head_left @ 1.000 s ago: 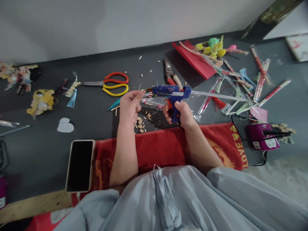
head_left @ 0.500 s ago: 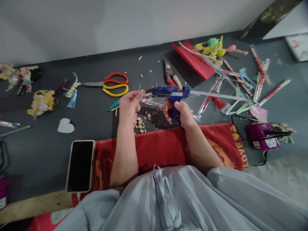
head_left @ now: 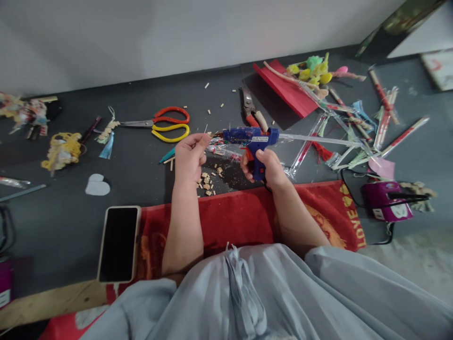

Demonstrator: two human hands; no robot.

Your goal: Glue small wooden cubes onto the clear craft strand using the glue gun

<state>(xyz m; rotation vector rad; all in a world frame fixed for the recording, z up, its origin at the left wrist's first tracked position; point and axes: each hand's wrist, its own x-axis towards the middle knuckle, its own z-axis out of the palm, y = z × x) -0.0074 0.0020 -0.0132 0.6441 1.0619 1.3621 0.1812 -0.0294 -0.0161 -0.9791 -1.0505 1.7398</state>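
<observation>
My right hand (head_left: 266, 168) is wrapped round the grip of a blue glue gun (head_left: 252, 140), whose nozzle points left and which has a clear glue stick (head_left: 318, 140) sticking out to the right. My left hand (head_left: 190, 158) is pinched on a small thin piece held right at the nozzle tip; the piece is too small to name. Below both hands, small wooden bits (head_left: 208, 182) lie scattered on the dark table (head_left: 141, 160). A red towel (head_left: 240, 219) lies under my forearms.
Red and yellow scissors (head_left: 161, 123) and pliers (head_left: 251, 111) lie behind the hands. A phone (head_left: 118, 243) rests at the near left. Wrapped sticks (head_left: 384, 118), red paper (head_left: 286, 89) and a purple device (head_left: 387, 200) crowd the right. Yellow tassels (head_left: 62, 148) sit at the left.
</observation>
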